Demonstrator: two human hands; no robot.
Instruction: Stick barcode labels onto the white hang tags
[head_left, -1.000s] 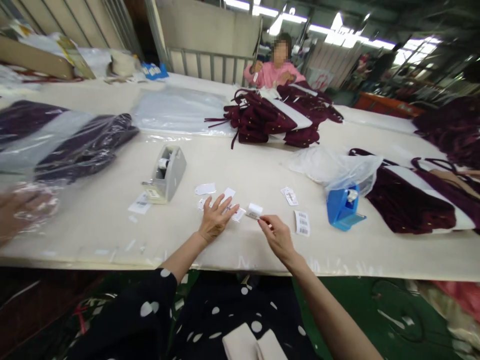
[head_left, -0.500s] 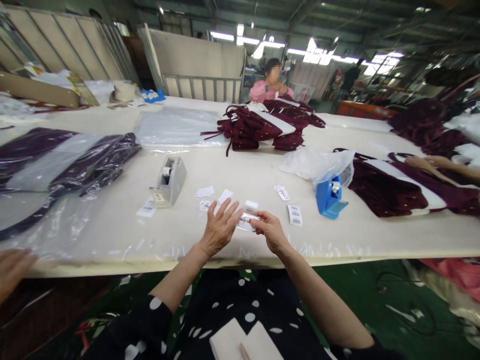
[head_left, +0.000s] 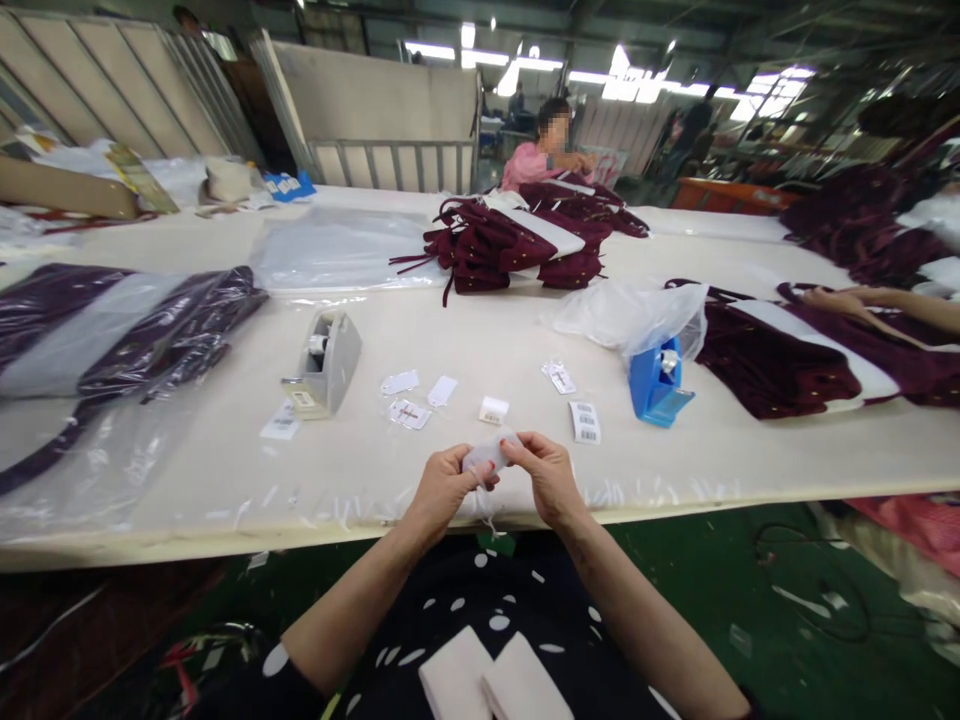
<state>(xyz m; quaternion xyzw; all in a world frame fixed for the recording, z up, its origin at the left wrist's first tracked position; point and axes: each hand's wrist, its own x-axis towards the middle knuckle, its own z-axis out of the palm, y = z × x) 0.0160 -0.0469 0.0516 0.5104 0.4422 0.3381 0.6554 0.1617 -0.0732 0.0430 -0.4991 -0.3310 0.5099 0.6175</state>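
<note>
Head feed: I am seeing two bare hands meeting over the near edge of the pale surface (head_left: 465,330), about midway across. Left hand (head_left: 444,488): its grip is pinching a whitish tag (head_left: 486,456), thumb lying on top. Right hand (head_left: 546,474): its grip is closing thumb and fingers on the tag's right end, leaving no visible gap. A thin string (head_left: 487,518) is dangling below the tag.

Just beyond the tag, a curled barcode label (head_left: 493,410) is lying on the surface. To its left, a printed tag (head_left: 409,414) and two plain tags (head_left: 442,390) are resting near one another; to its right I am noting a tag cluster (head_left: 559,377) and a barcode strip (head_left: 585,422). A grey tape dispenser (head_left: 337,365) is standing farther left, a blue tape dispenser (head_left: 654,385) farther right. On the far side, burgundy garments (head_left: 495,245) are lying heaped.
</note>
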